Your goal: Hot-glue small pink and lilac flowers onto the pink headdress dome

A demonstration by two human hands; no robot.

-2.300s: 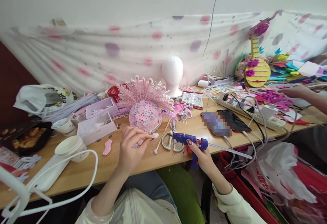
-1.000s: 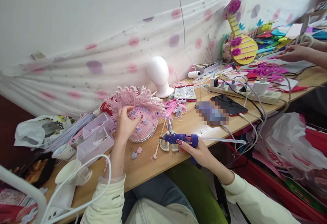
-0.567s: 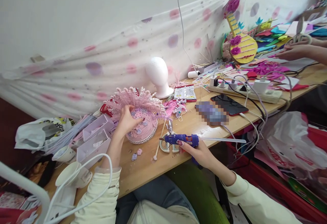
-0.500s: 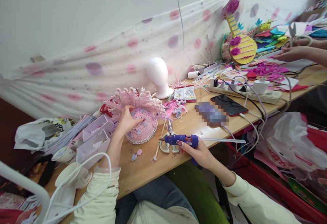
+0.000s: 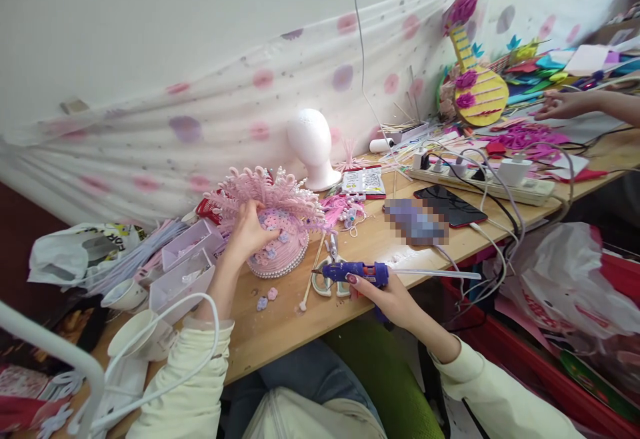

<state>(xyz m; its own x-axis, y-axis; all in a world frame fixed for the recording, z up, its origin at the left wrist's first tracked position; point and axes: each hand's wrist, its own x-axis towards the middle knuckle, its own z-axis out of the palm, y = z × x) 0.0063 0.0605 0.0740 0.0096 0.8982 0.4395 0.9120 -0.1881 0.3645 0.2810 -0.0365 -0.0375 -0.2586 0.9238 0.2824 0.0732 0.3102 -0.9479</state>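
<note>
My left hand (image 5: 246, 232) grips a pink headdress (image 5: 280, 252), fingers behind its fluffy upright plumes and thumb over the front. The headdress has a rounded pink base with small lilac flowers and a pearl-trimmed lower edge; it rests on the table. In my right hand (image 5: 383, 292) is a blue glue gun (image 5: 356, 272), nozzle pointing left, a clear glue stick (image 5: 440, 274) poking out of its back. Beneath the gun lie white-handled scissors (image 5: 321, 281), partly covered. Two small flowers, one pink (image 5: 273, 293) and one lilac (image 5: 262, 303), lie before the headdress.
A white foam head (image 5: 311, 139) stands behind. Phones (image 5: 450, 205) and a cabled power strip (image 5: 485, 182) lie to the right, beyond them a yellow lute-shaped craft (image 5: 483, 95) and another person's hand (image 5: 567, 104). White boxes (image 5: 183, 285) and paper cups (image 5: 131, 332) sit left.
The other person's hand at the far right has moved, and the scissors it held no longer show there. My two hands stay almost where they were; the view has shifted slightly.
</note>
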